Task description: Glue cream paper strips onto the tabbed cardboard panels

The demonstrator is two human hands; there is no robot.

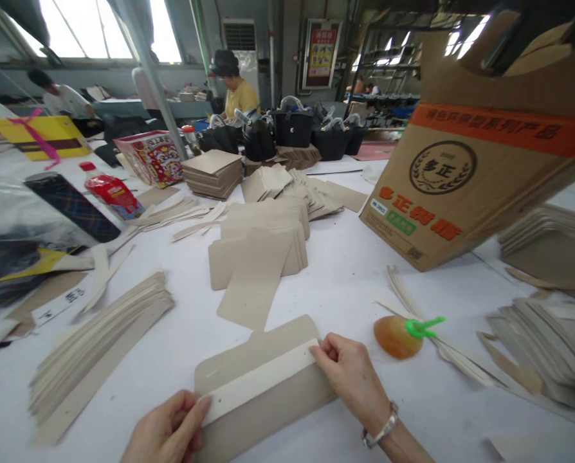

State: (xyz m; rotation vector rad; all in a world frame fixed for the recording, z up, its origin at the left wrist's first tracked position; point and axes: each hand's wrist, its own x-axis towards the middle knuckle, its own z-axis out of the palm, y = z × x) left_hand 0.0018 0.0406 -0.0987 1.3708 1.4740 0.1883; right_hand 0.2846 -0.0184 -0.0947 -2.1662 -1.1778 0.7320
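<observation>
A pale cardboard strip (263, 381) lies lengthwise over a grey-beige board (268, 418) with rounded corners at the bottom middle. My left hand (172, 427) pinches the strip's left end between thumb and fingers. At the strip's right end, my right hand (352, 379) holds it with closed fingertips; a silver bracelet circles that wrist. Beyond the board, a spread of similar boards (253, 270) overlaps on the white table. A stack of long strips (99, 347) lies to the left. Right of my right hand is an amber bottle (398, 337) with a green nozzle.
A large cardboard box (427, 180) stands tilted at the right, near board stacks (548, 347). Back left are a red bottle (111, 191), a dark plaid case (73, 206) and a patterned bag (150, 157). Black bags (292, 125) and people (240, 93) are farther back.
</observation>
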